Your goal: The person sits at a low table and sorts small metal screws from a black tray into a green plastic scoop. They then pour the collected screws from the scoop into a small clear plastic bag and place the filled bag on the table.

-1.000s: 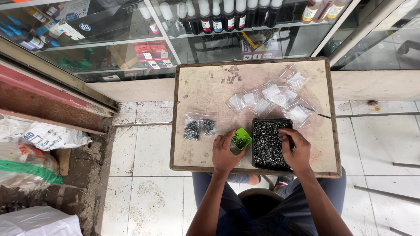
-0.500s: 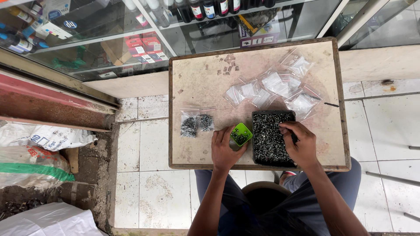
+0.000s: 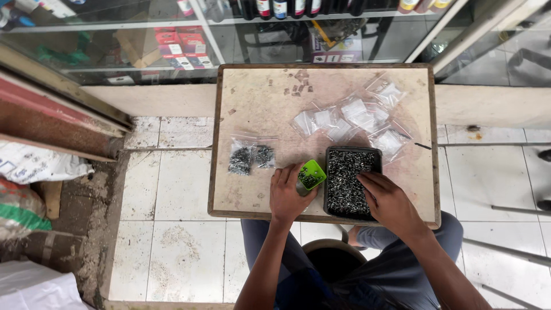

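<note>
On a small wooden table [image 3: 258, 103] stands a black tray [image 3: 351, 154] full of small dark screws. My right hand [image 3: 387, 202] rests in the tray, fingers down among the screws. My left hand [image 3: 287, 194] holds a small green cup [image 3: 311, 174] with a few screws in it, just left of the tray. Two clear bags filled with screws [image 3: 250, 157] lie to the left of my left hand. Several empty clear plastic bags [image 3: 359, 117] are scattered behind the tray.
A glass display case [image 3: 275, 28] with bottles and boxes stands behind the table. White floor tiles [image 3: 172, 189] lie to the left, with sacks [image 3: 34, 166] and rubble at the far left. My knees and a stool [image 3: 327, 258] sit below the table's front edge.
The view has shifted slightly and the table sits lower in it. Both hands stay at the green cup and tray; the right hand has slid a little down the tray.
</note>
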